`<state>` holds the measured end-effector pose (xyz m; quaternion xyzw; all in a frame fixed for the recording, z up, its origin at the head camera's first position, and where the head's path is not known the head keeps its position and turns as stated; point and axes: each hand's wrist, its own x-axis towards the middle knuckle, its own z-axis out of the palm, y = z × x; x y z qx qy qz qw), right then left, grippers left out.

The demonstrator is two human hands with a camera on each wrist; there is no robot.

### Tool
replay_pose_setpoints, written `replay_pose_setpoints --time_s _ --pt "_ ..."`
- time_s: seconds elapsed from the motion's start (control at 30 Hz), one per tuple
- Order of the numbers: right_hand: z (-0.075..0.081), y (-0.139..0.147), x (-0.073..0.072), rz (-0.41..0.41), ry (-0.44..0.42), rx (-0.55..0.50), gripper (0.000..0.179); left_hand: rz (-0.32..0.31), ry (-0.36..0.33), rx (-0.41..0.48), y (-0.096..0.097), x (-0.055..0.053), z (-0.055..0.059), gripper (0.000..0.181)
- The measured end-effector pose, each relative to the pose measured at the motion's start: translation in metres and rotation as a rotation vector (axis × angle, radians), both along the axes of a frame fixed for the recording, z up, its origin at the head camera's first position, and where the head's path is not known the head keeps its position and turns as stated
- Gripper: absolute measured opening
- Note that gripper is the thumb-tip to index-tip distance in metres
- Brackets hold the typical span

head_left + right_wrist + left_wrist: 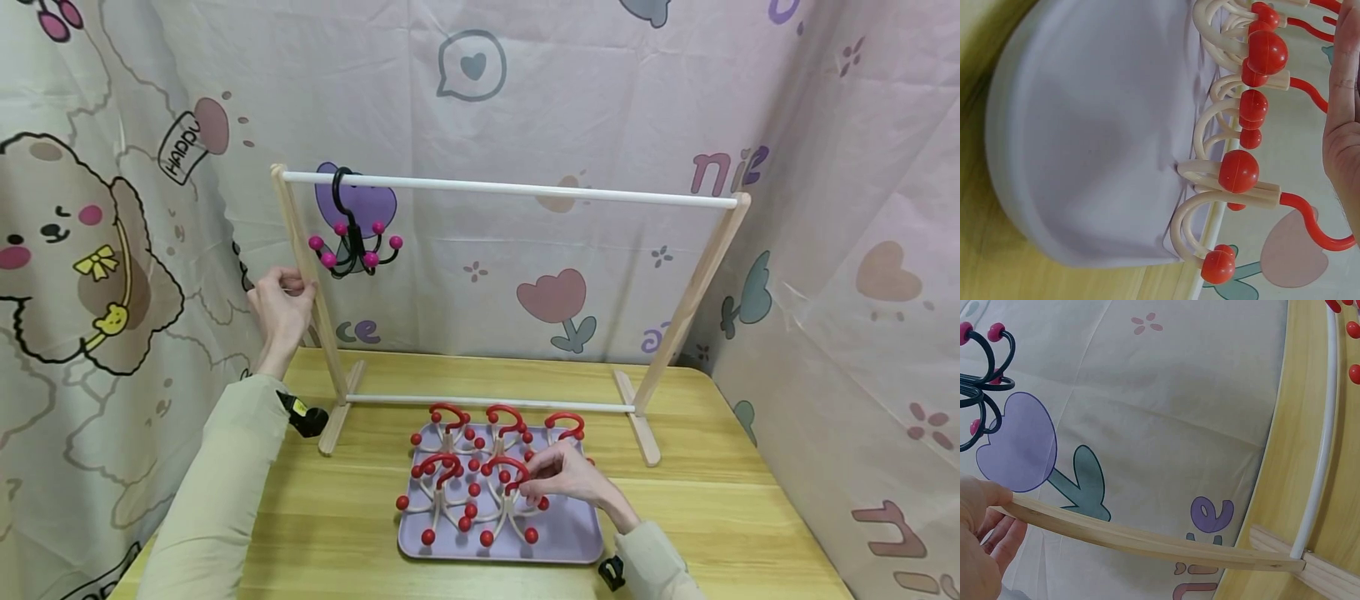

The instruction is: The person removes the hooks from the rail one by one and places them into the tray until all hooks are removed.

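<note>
A wooden rack with a white top bar stands on the table. My left hand pinches its left wooden post, thumb on one face and fingers on the other. From the bar's left end hangs a black multi-arm hook hanger with pink ball tips. Several cream hangers with red hooks and red balls stand on a lilac tray. My right hand pinches the red hook of the front right hanger, which still stands on the tray; those fingertips are out of the right wrist view.
A white lower bar joins the rack's feet, just behind the tray. The right post rises from a wooden foot. Printed curtains surround the wooden table at the back and sides.
</note>
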<state>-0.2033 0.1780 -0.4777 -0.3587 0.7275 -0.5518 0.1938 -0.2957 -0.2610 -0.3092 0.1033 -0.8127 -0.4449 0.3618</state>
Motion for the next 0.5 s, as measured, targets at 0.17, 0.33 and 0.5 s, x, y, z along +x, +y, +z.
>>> replay_pose_setpoints --time_s 0.17,0.33,0.5 --pt "-0.0025 0.0006 -0.0002 -0.014 0.032 0.002 0.011 0.01 0.002 -0.016 -0.0008 -0.0003 -0.0003 0.024" --pt "-0.0031 0.0 0.0003 -0.016 0.031 -0.003 0.01 0.016 0.003 -0.029 -0.0012 -0.0002 0.0001 0.024" --pt "-0.0034 -0.0008 0.0008 -0.043 0.031 0.008 0.01 0.022 0.005 -0.034 -0.001 -0.0002 0.0001 0.025"
